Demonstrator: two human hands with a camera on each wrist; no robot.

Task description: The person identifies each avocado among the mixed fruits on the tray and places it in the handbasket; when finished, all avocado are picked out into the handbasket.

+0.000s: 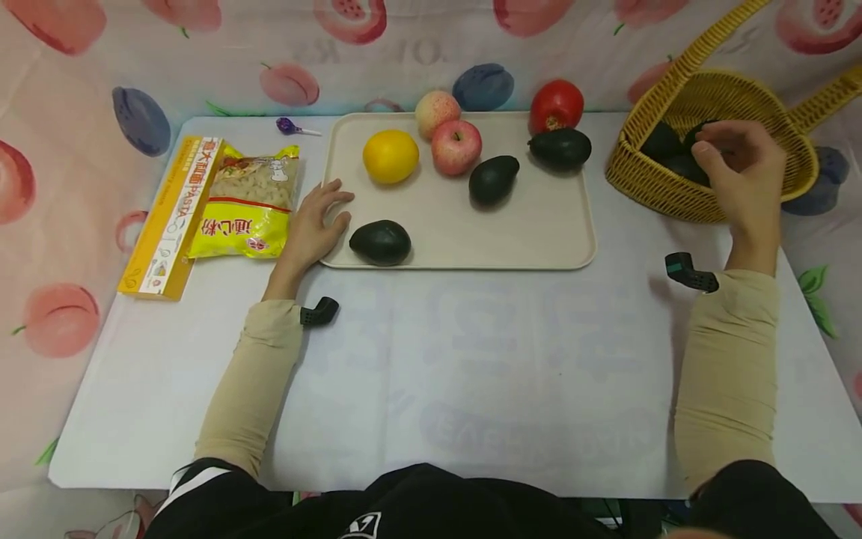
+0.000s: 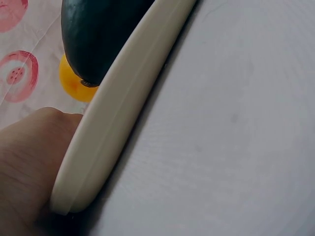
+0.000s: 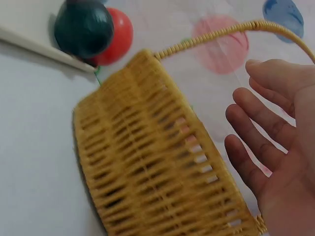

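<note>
My left hand [image 1: 319, 223] rests at the left rim of the beige tray [image 1: 431, 258], fingers reaching over onto it. Beside those fingers lies a dark avocado [image 1: 380, 242]. Two more avocados, one in the middle [image 1: 494, 181] and one at the right [image 1: 560, 149], share the tray with a yellow lemon-like fruit [image 1: 390, 156], a red apple [image 1: 456, 147], a paler peach-like fruit [image 1: 438, 114] and a red pomegranate-like fruit [image 1: 557, 105]. Over the wicker basket [image 1: 663, 187], my right hand [image 3: 275, 128] holds nothing, its fingers loosely bent. Dark avocados [image 1: 663, 142] lie inside the basket, partly hidden by that hand.
Left of the tray, a yellow pasta box [image 1: 171, 217] lies beside a bag of macaroni [image 1: 248, 206]. A purple-wrapped lollipop [image 1: 288, 126] is near the back edge. The basket's tall handle [image 1: 707, 45] rises at the right. A fruit-print cloth [image 1: 404, 60] hangs behind the white table [image 1: 471, 374].
</note>
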